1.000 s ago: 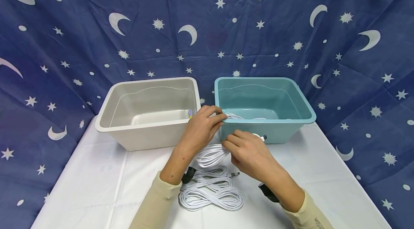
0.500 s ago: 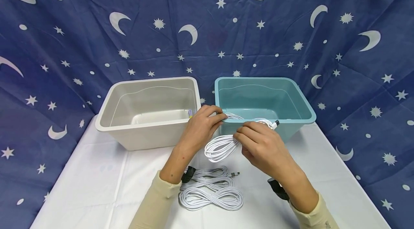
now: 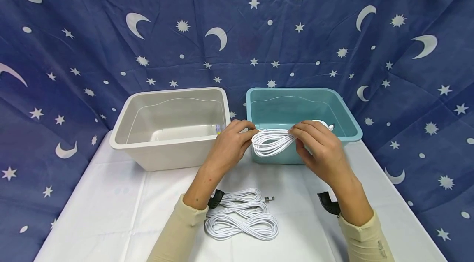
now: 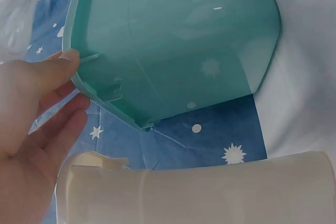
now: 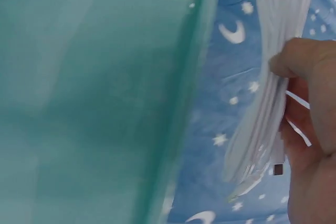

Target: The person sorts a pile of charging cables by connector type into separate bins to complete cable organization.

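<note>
My left hand (image 3: 230, 143) pinches the near left rim of the teal bin (image 3: 292, 107); its thumb and fingers (image 4: 60, 69) lie on opposite sides of the rim in the left wrist view. My right hand (image 3: 321, 147) holds a coiled white cable (image 3: 269, 142) above the bin's front rim. In the right wrist view the thumb presses the strands of the coil (image 5: 268, 98), and a dark-tipped connector (image 5: 278, 169) sticks out below. On the table in the head view lie more white cable coils (image 3: 240, 226), partly behind the left wrist, with a metal-tipped plug (image 3: 269, 199).
A light grey bin (image 3: 166, 153) stands left of the teal one, with something small, purple and yellow, (image 3: 218, 129) inside at its right. A white cloth (image 3: 111, 208) covers the table. Behind hangs a blue curtain (image 3: 237, 27) with moons and stars.
My right hand has lifted the cable coil from near the tabletop up and to the right, to the teal bin's front rim. The left hand has stayed on the rim.
</note>
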Tool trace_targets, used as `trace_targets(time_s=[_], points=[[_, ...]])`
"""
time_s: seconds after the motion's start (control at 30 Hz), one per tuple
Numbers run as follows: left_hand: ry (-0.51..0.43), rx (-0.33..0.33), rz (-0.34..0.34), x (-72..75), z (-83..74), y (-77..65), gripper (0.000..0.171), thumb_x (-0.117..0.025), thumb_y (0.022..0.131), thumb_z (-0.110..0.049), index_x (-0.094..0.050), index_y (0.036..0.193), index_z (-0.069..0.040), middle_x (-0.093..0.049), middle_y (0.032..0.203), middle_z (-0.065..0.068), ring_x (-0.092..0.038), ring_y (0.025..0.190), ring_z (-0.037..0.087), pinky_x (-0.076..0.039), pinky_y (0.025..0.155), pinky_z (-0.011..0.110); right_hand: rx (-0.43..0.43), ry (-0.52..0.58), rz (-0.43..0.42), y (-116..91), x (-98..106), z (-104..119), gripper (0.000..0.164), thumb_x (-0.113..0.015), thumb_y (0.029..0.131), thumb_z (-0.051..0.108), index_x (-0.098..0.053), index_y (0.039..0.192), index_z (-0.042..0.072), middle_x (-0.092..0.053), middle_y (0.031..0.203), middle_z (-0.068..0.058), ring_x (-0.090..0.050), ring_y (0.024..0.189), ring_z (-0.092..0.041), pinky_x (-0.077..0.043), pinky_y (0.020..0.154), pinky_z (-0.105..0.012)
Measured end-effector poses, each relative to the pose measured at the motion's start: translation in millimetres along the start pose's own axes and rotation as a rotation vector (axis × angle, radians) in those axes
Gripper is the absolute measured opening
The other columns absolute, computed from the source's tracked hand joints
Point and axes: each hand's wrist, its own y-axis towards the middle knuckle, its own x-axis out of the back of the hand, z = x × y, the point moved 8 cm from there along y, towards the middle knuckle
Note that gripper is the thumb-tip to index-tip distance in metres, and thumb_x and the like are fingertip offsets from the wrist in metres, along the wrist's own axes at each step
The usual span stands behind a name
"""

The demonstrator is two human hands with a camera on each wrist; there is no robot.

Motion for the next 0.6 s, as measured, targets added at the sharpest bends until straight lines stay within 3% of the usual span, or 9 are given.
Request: trace_targets(time_s=[0.37, 0.6], points=[[-0.011, -0.003, 0.001, -0.8, -0.2, -0.1, 0.020, -0.078, 0.098, -0.009, -0.082, 0.116, -0.016, -0.071, 0.121, -0.002, -0.063, 0.112, 0.021, -0.053, 0.102, 0.032, -0.195, -0.002, -0.029, -16, -7, -39, 0.039, -0.072, 0.082, -0.021, -0.075, 0.115, -0.001, -0.073, 0.115, -0.014, -0.066, 0.110, -0.036, -0.049, 0.099, -0.040], [-0.013, 0.000, 0.003, -1.2, 0.4, 0.0, 0.020, -0.077, 0.098, -0.009, -0.082, 0.117, -0.016, -0.070, 0.121, -0.002, -0.063, 0.113, 0.021, -0.053, 0.103, 0.032, -0.267, -0.054, 0.041, -24, -13, -50, 0.036, -0.073, 0.090, -0.007, -0.071, 0.125, -0.002, -0.070, 0.125, -0.017, -0.064, 0.119, -0.036, -0.050, 0.101, -0.043]])
